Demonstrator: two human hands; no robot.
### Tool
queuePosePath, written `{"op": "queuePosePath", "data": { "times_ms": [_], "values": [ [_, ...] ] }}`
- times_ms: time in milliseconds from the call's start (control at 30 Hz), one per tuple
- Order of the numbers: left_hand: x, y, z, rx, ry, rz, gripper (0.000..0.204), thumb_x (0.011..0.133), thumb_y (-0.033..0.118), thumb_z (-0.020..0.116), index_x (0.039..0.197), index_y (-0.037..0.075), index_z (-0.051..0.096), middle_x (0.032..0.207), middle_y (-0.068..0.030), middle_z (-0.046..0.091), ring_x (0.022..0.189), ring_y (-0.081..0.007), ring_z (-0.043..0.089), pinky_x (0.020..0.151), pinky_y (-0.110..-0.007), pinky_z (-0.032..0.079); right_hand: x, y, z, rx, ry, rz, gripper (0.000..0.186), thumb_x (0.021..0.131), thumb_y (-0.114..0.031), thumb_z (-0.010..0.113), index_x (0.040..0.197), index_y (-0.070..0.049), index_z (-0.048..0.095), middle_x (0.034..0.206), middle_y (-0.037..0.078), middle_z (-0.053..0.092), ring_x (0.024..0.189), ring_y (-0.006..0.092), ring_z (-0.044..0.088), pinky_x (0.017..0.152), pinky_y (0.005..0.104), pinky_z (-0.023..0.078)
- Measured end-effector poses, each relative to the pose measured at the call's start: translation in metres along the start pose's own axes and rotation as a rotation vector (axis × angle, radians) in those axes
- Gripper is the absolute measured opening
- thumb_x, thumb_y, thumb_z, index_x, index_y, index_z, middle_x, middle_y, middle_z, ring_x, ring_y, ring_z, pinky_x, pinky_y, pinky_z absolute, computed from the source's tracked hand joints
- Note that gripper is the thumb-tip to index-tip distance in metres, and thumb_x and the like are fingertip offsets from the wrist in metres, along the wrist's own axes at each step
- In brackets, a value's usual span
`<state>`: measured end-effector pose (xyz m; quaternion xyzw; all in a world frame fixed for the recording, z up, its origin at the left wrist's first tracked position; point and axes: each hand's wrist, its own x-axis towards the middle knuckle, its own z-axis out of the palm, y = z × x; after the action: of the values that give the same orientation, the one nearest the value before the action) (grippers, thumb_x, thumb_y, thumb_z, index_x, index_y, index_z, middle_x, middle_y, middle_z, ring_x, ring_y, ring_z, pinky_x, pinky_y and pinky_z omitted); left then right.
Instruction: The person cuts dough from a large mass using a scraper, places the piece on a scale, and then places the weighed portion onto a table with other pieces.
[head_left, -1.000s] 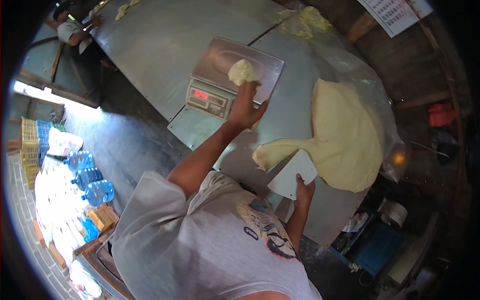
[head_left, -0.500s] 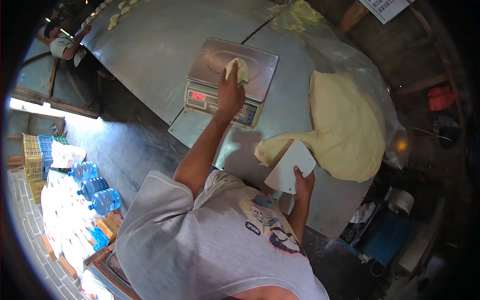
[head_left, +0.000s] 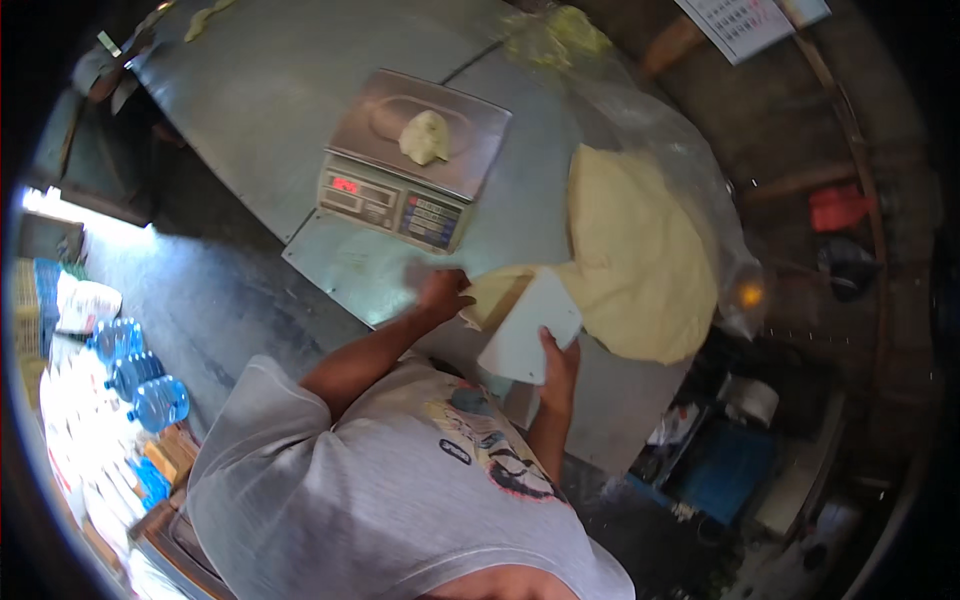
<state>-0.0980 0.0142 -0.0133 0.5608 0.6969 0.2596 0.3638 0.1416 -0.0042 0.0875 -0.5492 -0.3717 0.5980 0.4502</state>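
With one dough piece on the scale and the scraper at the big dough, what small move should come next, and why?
Probably press the scraper down to cut another piece. The right hand holds it at the tongue of the big dough, and the left hand rests at that tongue's tip, ready to pull it free. The piece lies alone on the scale, untouched.

The near tip of the dough [head_left: 640, 250] is covered by the white scraper [head_left: 528, 340] and by the left hand [head_left: 445, 295], whose fingers are blurred. The fingers of the right hand [head_left: 560, 365] are hidden behind the scraper. The digits on the scale [head_left: 410, 160] display are too small to be made out. At 12 o'clock, the tabletop [head_left: 270, 90] is cut off by the dark rim. At 1 o'clock, a wall sheet [head_left: 745, 22] is cropped.
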Motion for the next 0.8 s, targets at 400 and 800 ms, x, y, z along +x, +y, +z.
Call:
{"op": "queuePosePath", "data": {
  "times_ms": [400, 800],
  "values": [
    [0.008, -0.020, -0.001, -0.112, -0.056, 0.003, 0.023, 0.071, 0.015, 0.074, 0.091, 0.004, 0.072, 0.091, -0.0157, 0.071, 0.088, -0.0298, 0.069, 0.082, -0.040, 0.054, 0.050, 0.009, -0.011, 0.660, 0.075, 0.107, 0.041, 0.094, -0.018, 0.060, 0.131, -0.004, 0.049, 0.114, 0.010, 0.063, 0.106, 0.0280, 0.061, 0.095, 0.0449, 0.051],
    [-0.008, -0.016, 0.001, -0.191, 0.064, -0.043, 0.023, 0.070, 0.016, 0.080, 0.085, 0.001, 0.071, 0.081, -0.0141, 0.070, 0.078, -0.0288, 0.068, 0.074, -0.040, 0.055, 0.005, 0.013, 0.041, -0.651, -0.054, -0.216, 0.038, 0.085, -0.007, 0.064, 0.119, 0.005, 0.054, 0.102, 0.021, 0.066, 0.096, 0.0363, 0.065, 0.086, 0.0417, 0.050]
  ]
}}
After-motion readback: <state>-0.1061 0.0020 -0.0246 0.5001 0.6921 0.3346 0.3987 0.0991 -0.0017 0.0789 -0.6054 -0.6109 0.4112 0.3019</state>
